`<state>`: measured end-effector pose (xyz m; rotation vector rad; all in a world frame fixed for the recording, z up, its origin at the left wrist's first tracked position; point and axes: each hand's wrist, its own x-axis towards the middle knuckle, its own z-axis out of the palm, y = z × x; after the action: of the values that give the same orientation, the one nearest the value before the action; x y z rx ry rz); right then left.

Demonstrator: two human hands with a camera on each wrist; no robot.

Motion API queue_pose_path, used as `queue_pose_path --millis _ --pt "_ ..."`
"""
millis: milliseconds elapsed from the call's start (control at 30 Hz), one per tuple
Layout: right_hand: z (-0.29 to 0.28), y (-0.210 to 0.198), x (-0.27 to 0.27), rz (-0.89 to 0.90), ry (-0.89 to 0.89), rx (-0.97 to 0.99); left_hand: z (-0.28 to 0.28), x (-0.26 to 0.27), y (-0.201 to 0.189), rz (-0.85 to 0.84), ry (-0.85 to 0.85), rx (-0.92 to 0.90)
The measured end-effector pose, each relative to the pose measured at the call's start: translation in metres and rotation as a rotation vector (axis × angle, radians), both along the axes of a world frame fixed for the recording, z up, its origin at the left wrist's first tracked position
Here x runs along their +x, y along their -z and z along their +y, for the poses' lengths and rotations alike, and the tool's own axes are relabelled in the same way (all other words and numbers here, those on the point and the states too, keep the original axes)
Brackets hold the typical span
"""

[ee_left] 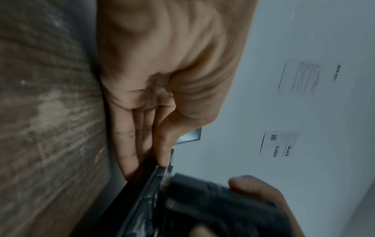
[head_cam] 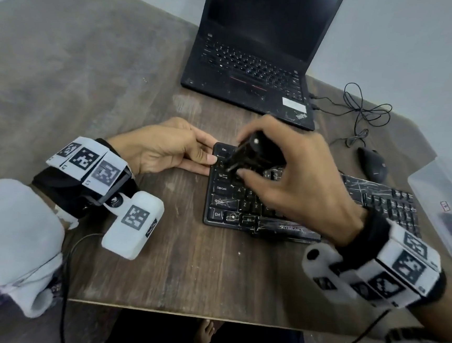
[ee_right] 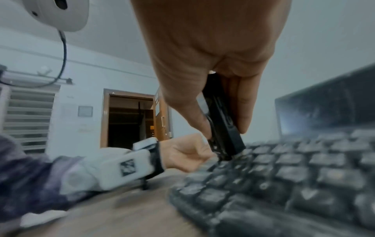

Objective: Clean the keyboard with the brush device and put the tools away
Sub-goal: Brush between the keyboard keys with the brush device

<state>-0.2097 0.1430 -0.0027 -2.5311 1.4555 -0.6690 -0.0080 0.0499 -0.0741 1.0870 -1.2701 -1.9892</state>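
A black keyboard [head_cam: 244, 200] with white scuffs lies on the wooden table [head_cam: 184, 263]. My right hand [head_cam: 295, 177] grips a black brush device [head_cam: 251, 154] and holds its tip on the keys at the keyboard's upper left. In the right wrist view the brush device [ee_right: 221, 128] stands nearly upright between thumb and fingers, its tip down among the keyboard [ee_right: 284, 176] keys. My left hand [head_cam: 172, 147] rests on the table with straight fingers touching the keyboard's left end; in the left wrist view its fingers [ee_left: 131, 136] press that keyboard [ee_left: 146, 192] edge.
An open black laptop [head_cam: 256, 59] stands behind the keyboard. A black mouse [head_cam: 371, 163] with a tangled cable [head_cam: 361, 109] lies at the right. A clear plastic box [head_cam: 445, 212] holding a dark item sits at the right edge. The table's front edge [head_cam: 180, 311] is close.
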Motion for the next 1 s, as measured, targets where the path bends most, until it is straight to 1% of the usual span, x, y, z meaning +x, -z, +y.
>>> queue_pose_path --millis 100,167,233,300,367,500,533,600,667,700,767,800,900,933,1000 --pt "0.015 0.007 0.004 0.07 -0.099 0.091 0.001 0.0 0.0 -0.005 -0.01 -0.007" --pt "0.011 0.005 0.001 0.067 -0.05 0.031 0.001 -0.001 0.0 -0.003 -0.016 -0.007" --pt "0.006 0.002 -0.002 0.014 0.021 -0.012 0.001 -0.001 -0.001 0.002 -0.02 0.002" --pt "0.01 0.005 0.003 -0.007 -0.026 0.045 0.002 -0.001 -0.001 -0.01 -0.032 -0.006" --pt "0.017 0.01 0.007 0.039 -0.072 0.088 0.003 -0.002 -0.001 -0.015 -0.037 -0.015" --pt "0.0 0.004 0.001 0.01 0.038 -0.005 0.003 -0.002 -0.003 -0.016 -0.032 -0.007" --pt "-0.002 0.003 0.004 0.013 0.017 0.002 0.003 -0.002 -0.002 -0.024 -0.028 -0.016" --pt "0.001 0.004 0.014 0.035 -0.082 0.057 0.004 -0.002 -0.002 -0.036 -0.016 -0.047" --pt "-0.001 0.003 0.018 0.094 -0.134 0.062 0.005 -0.002 0.0 -0.032 -0.016 -0.063" --pt "-0.006 0.0 0.015 0.117 -0.112 0.033 0.004 -0.002 0.0 -0.023 -0.017 -0.052" --pt "-0.013 -0.005 0.007 0.097 -0.049 -0.008 0.003 -0.002 0.0 -0.01 -0.023 -0.021" --pt "-0.011 -0.006 0.003 0.09 -0.051 0.002 0.003 -0.002 0.0 -0.015 -0.027 -0.016" --pt "0.002 -0.003 0.004 0.139 -0.179 0.112 0.004 -0.002 0.0 -0.018 -0.015 -0.029" --pt "0.001 -0.003 0.004 0.154 -0.187 0.113 0.004 -0.002 0.0 -0.021 -0.012 -0.04" --pt "-0.007 -0.007 0.002 0.129 -0.125 0.074 0.004 -0.003 0.0 -0.03 -0.017 -0.046"
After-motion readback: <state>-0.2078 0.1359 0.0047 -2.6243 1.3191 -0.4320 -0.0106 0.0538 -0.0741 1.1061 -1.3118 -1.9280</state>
